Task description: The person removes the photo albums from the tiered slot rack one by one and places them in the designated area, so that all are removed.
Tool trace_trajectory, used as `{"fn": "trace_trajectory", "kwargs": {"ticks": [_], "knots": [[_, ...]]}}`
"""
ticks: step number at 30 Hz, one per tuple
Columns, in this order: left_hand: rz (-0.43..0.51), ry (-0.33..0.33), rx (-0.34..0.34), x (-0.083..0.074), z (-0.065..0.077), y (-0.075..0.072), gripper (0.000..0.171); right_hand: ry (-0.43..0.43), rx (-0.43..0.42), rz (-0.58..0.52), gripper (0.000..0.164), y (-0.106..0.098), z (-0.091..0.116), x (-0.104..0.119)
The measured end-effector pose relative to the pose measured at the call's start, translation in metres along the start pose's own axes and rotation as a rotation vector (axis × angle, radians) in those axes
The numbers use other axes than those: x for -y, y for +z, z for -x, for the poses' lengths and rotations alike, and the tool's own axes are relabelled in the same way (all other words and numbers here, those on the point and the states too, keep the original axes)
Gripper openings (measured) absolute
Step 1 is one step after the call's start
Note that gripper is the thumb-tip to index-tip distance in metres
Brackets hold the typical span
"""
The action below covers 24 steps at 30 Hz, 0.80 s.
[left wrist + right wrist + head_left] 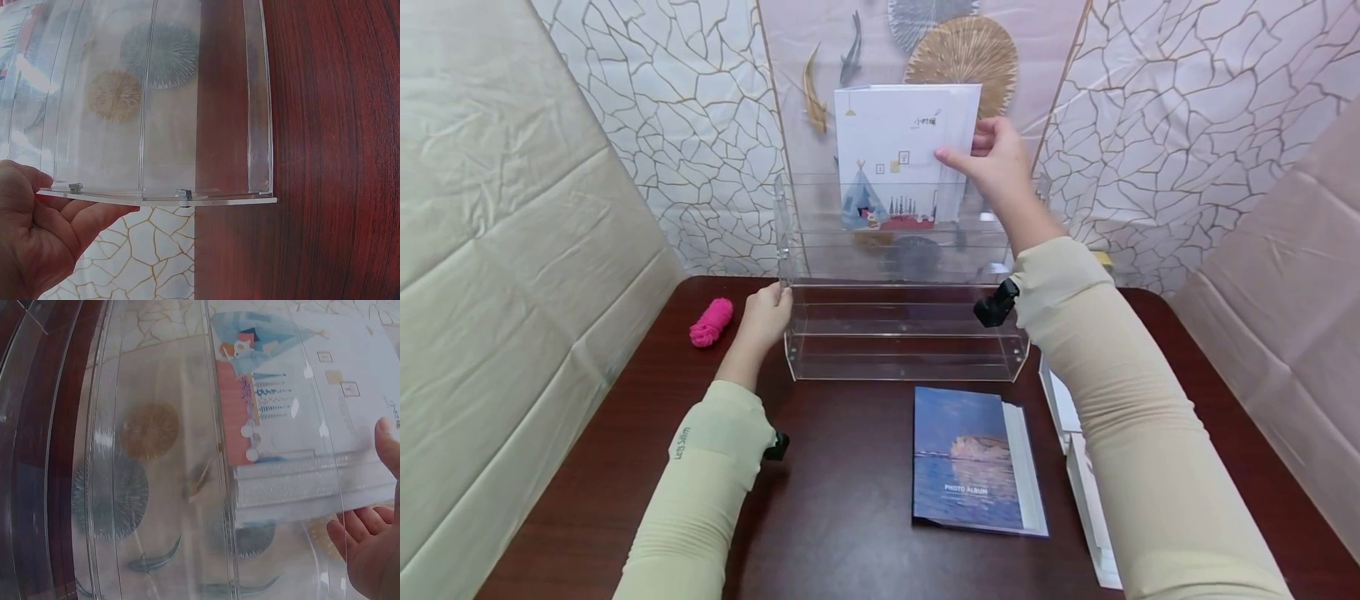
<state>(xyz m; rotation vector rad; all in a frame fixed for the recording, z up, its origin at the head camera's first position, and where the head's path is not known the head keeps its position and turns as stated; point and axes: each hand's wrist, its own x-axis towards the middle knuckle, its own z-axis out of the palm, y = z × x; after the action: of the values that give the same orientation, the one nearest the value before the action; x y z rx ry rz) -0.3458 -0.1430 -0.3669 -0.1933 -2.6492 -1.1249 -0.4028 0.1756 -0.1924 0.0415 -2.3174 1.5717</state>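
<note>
A clear acrylic tiered rack (902, 367) stands at the back of the table. My left hand (765, 315) grips its left side panel, thumb on the inner side and fingers along the outside, as the left wrist view shows. In the rack's top tier a white photo album (880, 133) with a drawn blue tent stands upright, its lower part behind the clear front lip. At the album's right edge is my right hand (1000, 162), thumb on the front cover and curled fingers (362, 528) round the page edge. White pages show along that edge in the right wrist view.
A blue photo album (962, 462) with a seascape cover lies flat in front of the rack. White books (1090, 492) lie partly under my right forearm. Left of the rack is a pink yarn skein (711, 322). A patterned backdrop (700, 125) hangs close behind.
</note>
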Motion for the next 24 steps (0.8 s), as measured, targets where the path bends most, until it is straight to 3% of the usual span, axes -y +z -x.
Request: {"fn": "trace_trajectory", "kwargs": {"ticks": [15,24], "knots": [[-0.009,0.003,0.002,-0.001,0.001,0.0,0.026,-0.081,-0.02,0.262,0.069,0.014,0.001,-0.005],[-0.007,-0.006,0.01,0.0,0.0,0.0,0.028,-0.085,-0.02,0.27,0.068,0.017,0.0,0.0]]}}
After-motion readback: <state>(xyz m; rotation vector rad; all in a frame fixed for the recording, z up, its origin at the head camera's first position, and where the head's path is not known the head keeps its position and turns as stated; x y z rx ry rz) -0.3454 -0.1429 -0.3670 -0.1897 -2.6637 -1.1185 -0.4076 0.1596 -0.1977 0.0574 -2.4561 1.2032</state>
